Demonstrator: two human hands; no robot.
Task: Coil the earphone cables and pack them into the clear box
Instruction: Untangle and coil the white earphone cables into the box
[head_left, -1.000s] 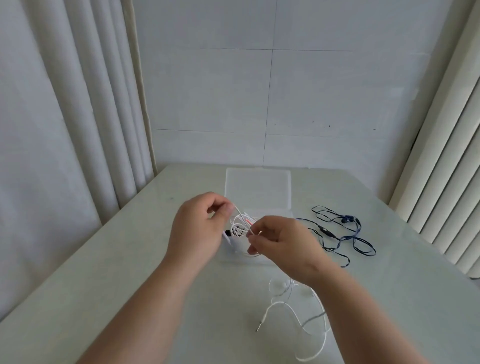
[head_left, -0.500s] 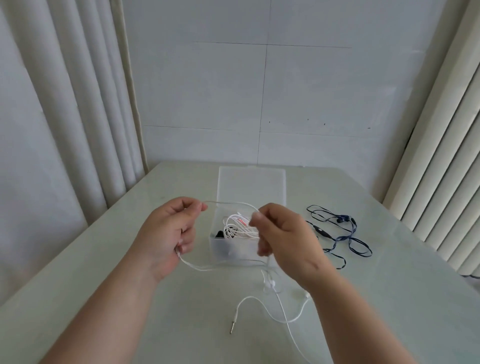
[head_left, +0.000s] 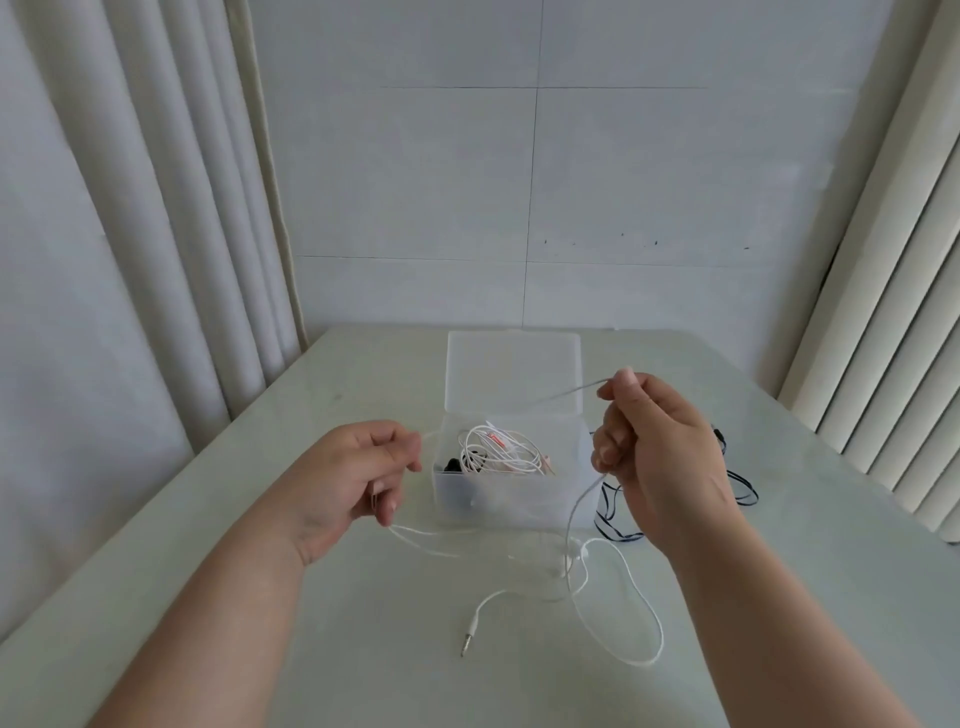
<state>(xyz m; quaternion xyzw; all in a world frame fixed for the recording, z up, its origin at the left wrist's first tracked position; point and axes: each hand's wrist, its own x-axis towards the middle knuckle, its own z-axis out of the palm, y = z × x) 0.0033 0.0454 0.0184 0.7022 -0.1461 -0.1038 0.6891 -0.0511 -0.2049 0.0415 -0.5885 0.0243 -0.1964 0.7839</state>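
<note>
**A white earphone cable (head_left: 644, 663) is held between two hands above the table (head_left: 332, 654), just in front of the clear box (head_left: 514, 501).**

The left hand (head_left: 353, 473) is curled beside the box's left wall. The cable is pinched between its thumb and forefinger, and a strand is seen leaving beneath the lower fingers. The right hand (head_left: 657, 457) is raised higher at the box's right. The cable is nipped at its thumb and forefinger tips with the other fingers folded in, and a strand drops from under them to loose loops on the table, ending in a plug (head_left: 469, 639). The box is open, its lid (head_left: 514, 369) laid back, and coiled white earphones (head_left: 498, 452) are seen inside. A dark blue cable (head_left: 744, 491) is partly hidden behind the right hand.
</note>
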